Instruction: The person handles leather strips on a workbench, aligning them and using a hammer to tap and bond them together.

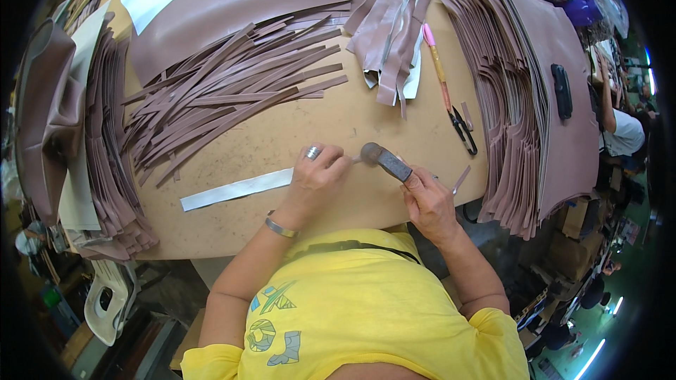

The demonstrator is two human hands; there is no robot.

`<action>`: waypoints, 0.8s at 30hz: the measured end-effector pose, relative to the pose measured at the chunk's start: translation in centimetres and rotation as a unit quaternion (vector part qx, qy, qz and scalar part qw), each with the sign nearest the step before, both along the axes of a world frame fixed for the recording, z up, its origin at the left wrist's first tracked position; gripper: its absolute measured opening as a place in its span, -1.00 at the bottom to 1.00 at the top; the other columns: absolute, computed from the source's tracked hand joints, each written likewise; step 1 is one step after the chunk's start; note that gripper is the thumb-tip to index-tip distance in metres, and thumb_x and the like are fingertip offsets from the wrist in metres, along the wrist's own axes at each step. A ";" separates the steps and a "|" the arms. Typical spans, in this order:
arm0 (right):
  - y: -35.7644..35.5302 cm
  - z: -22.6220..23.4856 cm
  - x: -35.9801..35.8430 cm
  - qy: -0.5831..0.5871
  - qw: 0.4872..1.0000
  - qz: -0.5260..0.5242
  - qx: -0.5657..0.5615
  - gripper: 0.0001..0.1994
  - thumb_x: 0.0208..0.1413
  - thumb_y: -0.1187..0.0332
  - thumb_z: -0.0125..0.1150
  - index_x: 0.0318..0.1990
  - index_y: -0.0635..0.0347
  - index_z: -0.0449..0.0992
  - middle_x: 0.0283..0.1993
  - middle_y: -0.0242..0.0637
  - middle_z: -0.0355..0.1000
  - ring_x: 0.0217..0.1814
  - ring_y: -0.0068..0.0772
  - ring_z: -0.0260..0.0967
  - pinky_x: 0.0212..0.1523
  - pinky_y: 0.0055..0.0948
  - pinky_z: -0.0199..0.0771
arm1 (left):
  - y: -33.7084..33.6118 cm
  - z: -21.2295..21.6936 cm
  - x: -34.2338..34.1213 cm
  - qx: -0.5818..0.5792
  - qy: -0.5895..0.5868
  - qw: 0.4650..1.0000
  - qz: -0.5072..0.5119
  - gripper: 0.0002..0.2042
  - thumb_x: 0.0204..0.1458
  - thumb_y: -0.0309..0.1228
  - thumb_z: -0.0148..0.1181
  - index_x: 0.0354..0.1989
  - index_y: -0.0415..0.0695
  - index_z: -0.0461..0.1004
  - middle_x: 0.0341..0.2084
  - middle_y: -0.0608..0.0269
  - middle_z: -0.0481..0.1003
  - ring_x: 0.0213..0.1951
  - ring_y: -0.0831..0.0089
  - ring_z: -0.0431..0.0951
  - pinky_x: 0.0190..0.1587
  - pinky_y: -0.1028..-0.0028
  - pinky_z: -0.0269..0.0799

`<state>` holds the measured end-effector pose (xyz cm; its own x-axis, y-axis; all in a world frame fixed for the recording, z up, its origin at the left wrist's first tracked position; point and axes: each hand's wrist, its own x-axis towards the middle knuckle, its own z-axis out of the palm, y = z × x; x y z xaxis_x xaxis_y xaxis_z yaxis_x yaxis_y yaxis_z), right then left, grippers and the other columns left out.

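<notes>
My right hand point(431, 205) grips a hammer point(393, 164) near its head, the rounded face pointing left, just above the tabletop. Beside it, my left hand point(318, 177) has its fingers bent and pressed together at the right end of a long pale strip point(236, 188). The strip runs flat along the table to the left from under that hand. A small bit of brownish material shows between my left fingertips and the hammer face. Most of the hammer's handle is hidden by my right hand.
Loose mauve strips point(232, 98) lie in a heap beyond my left hand. Stacked mauve panels stand at right point(507, 98) and left point(109, 148); a black object point(561, 91) rests on the right stack. Wider strips point(394, 28), a pink-capped pen point(433, 46) and black thread snips point(462, 130) lie ahead.
</notes>
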<state>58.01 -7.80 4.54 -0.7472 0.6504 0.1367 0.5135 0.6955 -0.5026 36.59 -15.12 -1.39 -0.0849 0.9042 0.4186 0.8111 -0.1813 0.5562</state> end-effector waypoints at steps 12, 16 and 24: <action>0.6 0.1 -0.5 0.016 0.998 0.017 0.051 -0.44 -0.13 0.59 0.11 0.15 0.11 0.43 -0.26 -0.25 0.41 -0.43 -0.24 0.38 -0.40 -0.35 0.44 | -0.1 0.3 -0.2 -0.016 0.004 1.000 -0.011 -0.84 -0.18 -0.50 0.32 -0.38 -0.12 0.50 -0.42 0.26 0.42 -0.35 0.29 0.43 -0.28 0.35 0.34; 0.4 -0.3 -0.3 0.007 0.997 0.049 0.054 -0.42 -0.15 0.59 0.09 0.16 0.09 0.42 -0.24 -0.27 0.41 -0.45 -0.26 0.38 -0.42 -0.36 0.44 | -0.1 0.3 -0.5 -0.005 -0.007 1.000 -0.023 -0.83 -0.17 -0.52 0.32 -0.37 -0.13 0.50 -0.41 0.26 0.42 -0.35 0.29 0.43 -0.27 0.34 0.35; 0.8 0.1 -0.3 -0.025 0.998 0.045 0.022 -0.48 -0.10 0.63 0.17 0.13 0.17 0.41 -0.21 -0.17 0.45 -0.37 -0.13 0.43 -0.39 -0.30 0.45 | -1.1 0.3 -1.7 -0.009 0.014 0.999 -0.033 -0.81 -0.19 -0.54 0.33 -0.36 -0.13 0.50 -0.42 0.27 0.43 -0.37 0.29 0.44 -0.25 0.36 0.35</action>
<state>57.74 -6.96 4.64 -0.8094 0.5739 0.1249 0.4706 0.7609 -0.4467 34.94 -16.19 -1.12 -0.0140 0.9151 0.4030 0.8131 -0.2242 0.5372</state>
